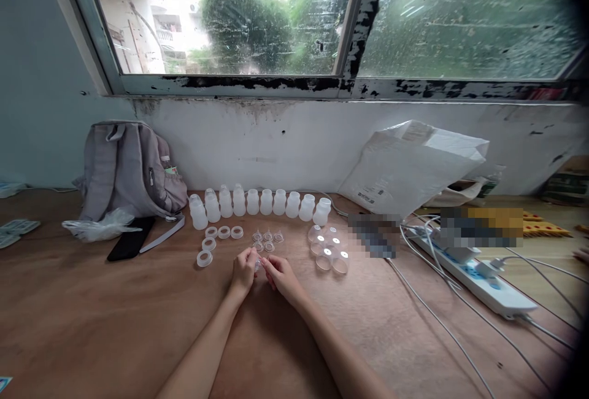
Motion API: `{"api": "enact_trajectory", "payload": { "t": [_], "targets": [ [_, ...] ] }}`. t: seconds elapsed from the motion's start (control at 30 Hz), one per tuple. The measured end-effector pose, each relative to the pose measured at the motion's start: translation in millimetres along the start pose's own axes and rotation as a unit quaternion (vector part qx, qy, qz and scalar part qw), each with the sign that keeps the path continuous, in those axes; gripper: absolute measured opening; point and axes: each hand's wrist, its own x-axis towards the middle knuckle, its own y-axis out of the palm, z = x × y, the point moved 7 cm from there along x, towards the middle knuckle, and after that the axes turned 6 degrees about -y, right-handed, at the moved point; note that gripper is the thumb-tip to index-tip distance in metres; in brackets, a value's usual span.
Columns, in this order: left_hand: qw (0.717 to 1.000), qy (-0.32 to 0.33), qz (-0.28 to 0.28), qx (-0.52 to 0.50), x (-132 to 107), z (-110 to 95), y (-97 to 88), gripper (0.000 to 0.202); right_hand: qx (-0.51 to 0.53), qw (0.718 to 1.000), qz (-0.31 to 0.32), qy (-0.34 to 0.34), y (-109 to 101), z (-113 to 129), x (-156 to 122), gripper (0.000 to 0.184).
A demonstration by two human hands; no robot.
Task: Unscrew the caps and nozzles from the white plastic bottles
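My left hand (243,269) and my right hand (280,273) meet over the wooden table (115,325), fingertips pinched together on a small clear plastic part (258,264). Just beyond them lie several small clear valve pieces (267,239). Left of those sit several white rings (216,239). To the right lies a cluster of clear round discs (329,248). A row of several white translucent bottles (257,202) stands along the wall behind.
A grey backpack (129,169) leans at the back left, with a crumpled plastic bag (99,227) and a black phone (131,239) before it. A white mailer bag (409,169) rests at the back right. A white power strip (483,282) and cables cross the right side.
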Motion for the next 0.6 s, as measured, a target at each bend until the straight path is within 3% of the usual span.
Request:
{"api": "enact_trajectory", "payload": {
  "t": [0.6],
  "targets": [
    [0.999,0.031,0.017,0.016,8.7,-7.6,-2.0,0.032,0.033,0.999,-0.001,0.007,2.0,3.3,-1.2,0.039]
  ]
}}
